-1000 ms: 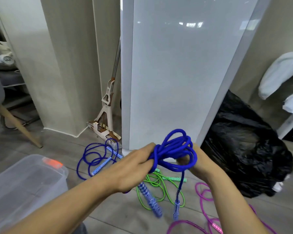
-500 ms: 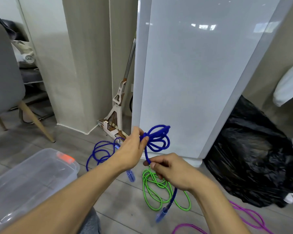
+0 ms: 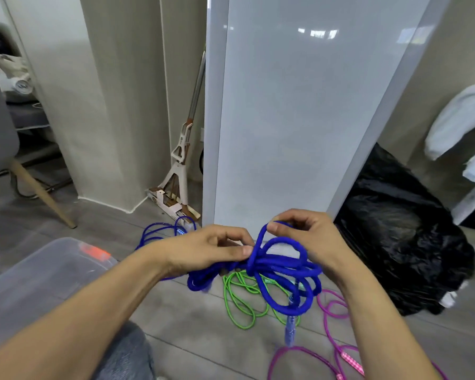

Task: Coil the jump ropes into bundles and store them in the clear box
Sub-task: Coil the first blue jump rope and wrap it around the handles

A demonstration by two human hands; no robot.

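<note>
A coiled blue jump rope (image 3: 280, 267) hangs between my hands above the floor, one handle (image 3: 290, 329) dangling below it. My left hand (image 3: 209, 249) grips the bundle at its middle. My right hand (image 3: 307, 237) pinches a loop of the same rope between thumb and fingers at the top. On the floor lie a second blue rope (image 3: 159, 234), a green rope (image 3: 239, 303) and a pink rope (image 3: 332, 349). The clear box (image 3: 39, 275) with an orange latch stands at the lower left.
A glossy white cabinet panel (image 3: 299, 119) rises straight ahead. A black plastic bag (image 3: 401, 237) sits to its right. A mop (image 3: 181, 160) leans in the gap on the left. A chair leg (image 3: 41, 193) stands at far left. Grey wood floor lies beneath.
My right hand rose from below the bundle to its top and now pinches a loop. The coils have spread wider and hang lower between both hands.
</note>
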